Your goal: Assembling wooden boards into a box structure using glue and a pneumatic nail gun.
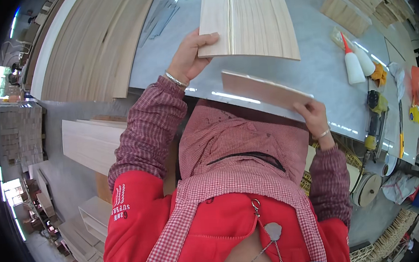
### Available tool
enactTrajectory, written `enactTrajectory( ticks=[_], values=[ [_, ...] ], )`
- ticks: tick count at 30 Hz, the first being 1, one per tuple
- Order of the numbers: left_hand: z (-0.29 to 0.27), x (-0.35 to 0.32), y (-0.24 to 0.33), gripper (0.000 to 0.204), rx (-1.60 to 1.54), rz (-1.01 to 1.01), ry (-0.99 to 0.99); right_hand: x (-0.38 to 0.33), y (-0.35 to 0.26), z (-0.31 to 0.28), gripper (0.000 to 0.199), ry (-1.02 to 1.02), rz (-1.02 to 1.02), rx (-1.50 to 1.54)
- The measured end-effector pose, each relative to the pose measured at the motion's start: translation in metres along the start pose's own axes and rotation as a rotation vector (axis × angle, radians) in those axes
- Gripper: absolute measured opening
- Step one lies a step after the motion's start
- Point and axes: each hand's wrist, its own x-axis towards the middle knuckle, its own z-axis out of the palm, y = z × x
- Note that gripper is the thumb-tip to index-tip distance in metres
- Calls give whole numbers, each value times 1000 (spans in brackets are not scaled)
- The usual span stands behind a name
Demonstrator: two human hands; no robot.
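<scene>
My left hand (194, 53) grips the near left corner of a pale wooden panel (259, 18), its thumb lying on top. A lengthwise seam or groove runs down this panel, and its far end leaves the picture. In my right hand (312, 116) is one end of a narrow wooden board (263, 91), pinched between thumb and fingers. The narrow board is tilted on edge near the table's front edge, apart from the panel. Beneath both lies a shiny grey-white tabletop (185, 74).
A large wood panel (94, 41) covers the left side. Thin grey strips (161, 19) lie behind. At right are a white glue bottle with a red tip (353, 65), a yellow-black power tool (376, 113) and wooden blocks (345, 12). Boards (92, 142) stand at lower left.
</scene>
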Motion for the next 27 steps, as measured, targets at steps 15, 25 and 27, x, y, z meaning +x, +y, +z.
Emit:
enactTrajectory(
  ticks=[15, 25, 27],
  values=[
    [-5, -3, -3, 37, 79, -9, -7, 72, -2, 15, 22, -167, -247, 94],
    [-5, 2, -3, 39, 116, 4, -84, 87, -17, 10, 21, -189, -79, -6],
    [-4, -3, 0, 41, 137, 4, -63, 93, -17, 10, 21, -210, -62, -9]
  ],
)
